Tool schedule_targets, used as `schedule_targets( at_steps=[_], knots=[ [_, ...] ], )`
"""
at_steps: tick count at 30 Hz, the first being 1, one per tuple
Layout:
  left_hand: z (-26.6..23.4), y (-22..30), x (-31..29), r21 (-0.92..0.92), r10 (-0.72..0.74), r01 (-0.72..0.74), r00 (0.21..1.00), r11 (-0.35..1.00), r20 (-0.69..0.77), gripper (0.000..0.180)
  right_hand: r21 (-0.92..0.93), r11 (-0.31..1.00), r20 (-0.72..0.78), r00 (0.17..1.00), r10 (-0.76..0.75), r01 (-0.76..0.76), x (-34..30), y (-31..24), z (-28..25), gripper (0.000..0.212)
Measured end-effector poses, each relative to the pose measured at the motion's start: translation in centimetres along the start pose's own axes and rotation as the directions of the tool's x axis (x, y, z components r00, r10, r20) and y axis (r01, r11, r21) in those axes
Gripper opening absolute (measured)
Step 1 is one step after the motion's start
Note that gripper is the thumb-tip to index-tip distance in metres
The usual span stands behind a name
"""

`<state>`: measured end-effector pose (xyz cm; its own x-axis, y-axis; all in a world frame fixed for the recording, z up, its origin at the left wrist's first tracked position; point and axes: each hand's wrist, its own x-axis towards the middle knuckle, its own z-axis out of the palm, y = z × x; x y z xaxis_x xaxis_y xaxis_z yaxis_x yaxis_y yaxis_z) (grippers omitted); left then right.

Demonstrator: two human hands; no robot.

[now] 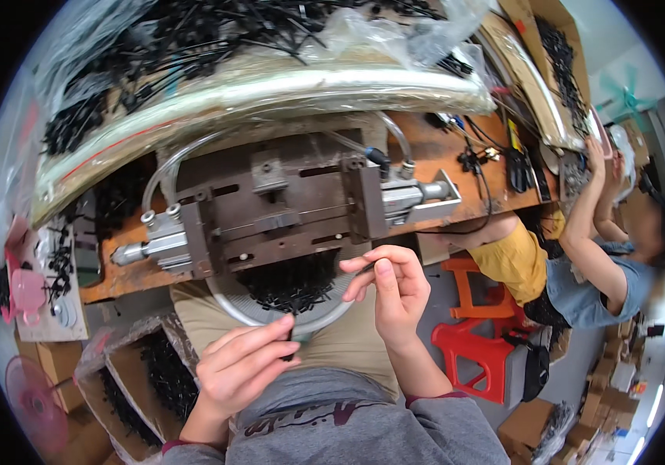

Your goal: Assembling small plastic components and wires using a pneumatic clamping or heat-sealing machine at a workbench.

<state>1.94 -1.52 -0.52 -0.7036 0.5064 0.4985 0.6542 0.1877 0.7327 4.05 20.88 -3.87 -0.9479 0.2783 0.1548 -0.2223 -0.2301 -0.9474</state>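
Note:
Over my lap, my left hand (239,368) pinches a small black plastic part (291,339) between thumb and fingers. To its right and farther up, my right hand (396,293) has thumb and fingertips closed on another thin black part (365,269); most of that piece is hidden. The two hands are apart. Between and beyond them sits a round pale basket (231,308) holding a heap of small black parts (290,283), partly under the bench edge. Just past it stands a dark metal fixture (270,203) with a cylinder at each side.
Clear hoses (163,174) run to the fixture. Black parts (193,35) pile up behind it in plastic film. At lower left is a carton (127,372) of black parts. Red stools (468,349) stand at right, where another person (604,271) sits reaching to the bench.

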Motion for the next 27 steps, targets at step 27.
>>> schedule_targets(
  at_steps=[27],
  knots=[
    [1.9, -0.4, 0.6, -0.086, 0.057, -0.05, 0.994, 0.995, 0.089, 0.028, 0.211, 0.957, 0.23, 0.961, 0.151, -0.201, -0.1, 0.1, 1.5, 0.021]
  ],
)
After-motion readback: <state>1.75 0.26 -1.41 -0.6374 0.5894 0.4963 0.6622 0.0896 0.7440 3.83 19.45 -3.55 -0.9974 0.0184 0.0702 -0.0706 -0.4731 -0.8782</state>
